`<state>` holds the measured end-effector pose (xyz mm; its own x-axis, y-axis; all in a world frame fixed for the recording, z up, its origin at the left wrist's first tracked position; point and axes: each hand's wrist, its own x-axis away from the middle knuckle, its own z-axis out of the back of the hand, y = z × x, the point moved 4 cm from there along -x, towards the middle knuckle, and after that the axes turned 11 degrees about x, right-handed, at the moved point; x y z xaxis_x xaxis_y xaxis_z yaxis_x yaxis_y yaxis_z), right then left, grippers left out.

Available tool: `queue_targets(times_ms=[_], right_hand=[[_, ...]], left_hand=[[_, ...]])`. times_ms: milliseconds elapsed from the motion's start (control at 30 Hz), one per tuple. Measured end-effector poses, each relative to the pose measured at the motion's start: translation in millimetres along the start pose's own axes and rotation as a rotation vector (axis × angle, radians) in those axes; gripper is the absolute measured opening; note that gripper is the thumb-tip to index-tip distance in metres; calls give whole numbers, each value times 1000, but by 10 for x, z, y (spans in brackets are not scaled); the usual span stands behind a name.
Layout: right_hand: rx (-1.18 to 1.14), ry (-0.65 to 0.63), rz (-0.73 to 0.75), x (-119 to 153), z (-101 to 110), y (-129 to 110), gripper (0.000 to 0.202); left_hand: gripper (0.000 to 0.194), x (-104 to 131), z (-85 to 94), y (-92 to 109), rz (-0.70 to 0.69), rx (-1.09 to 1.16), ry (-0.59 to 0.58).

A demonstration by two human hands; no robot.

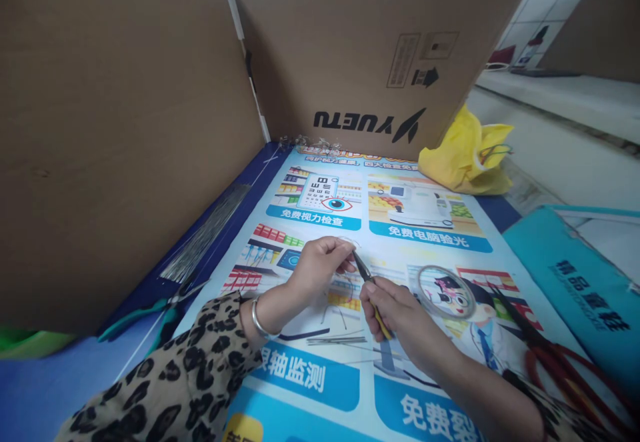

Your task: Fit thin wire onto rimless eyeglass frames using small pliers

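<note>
Ctr frame: I have R hand point(393, 305) gripping pliers point(364, 269); L hand point(320, 265) pinched narrow at tip, can't tell contents.

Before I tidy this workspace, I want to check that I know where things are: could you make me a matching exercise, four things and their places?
Things
1. Yellow-handled pliers
2. Red-handled scissors
3. Bundle of thin wires
4. Pale ring

Places
A. Along the foot of the left cardboard panel
B. Around a printed cartoon face
C. In the right hand
D. Beside the teal box

Pairs: 1-C, 2-D, 3-A, 4-B
</note>
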<state>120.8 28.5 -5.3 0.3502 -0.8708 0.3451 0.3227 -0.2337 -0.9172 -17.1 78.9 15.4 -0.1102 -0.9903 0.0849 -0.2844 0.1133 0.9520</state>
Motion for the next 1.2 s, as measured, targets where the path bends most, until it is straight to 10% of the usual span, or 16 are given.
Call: queue_targets(times_ms=[1200], right_hand=[[236, -3, -13, 54, -33, -95, 36]], left_hand=[[18, -39, 50, 89, 9, -143, -63]])
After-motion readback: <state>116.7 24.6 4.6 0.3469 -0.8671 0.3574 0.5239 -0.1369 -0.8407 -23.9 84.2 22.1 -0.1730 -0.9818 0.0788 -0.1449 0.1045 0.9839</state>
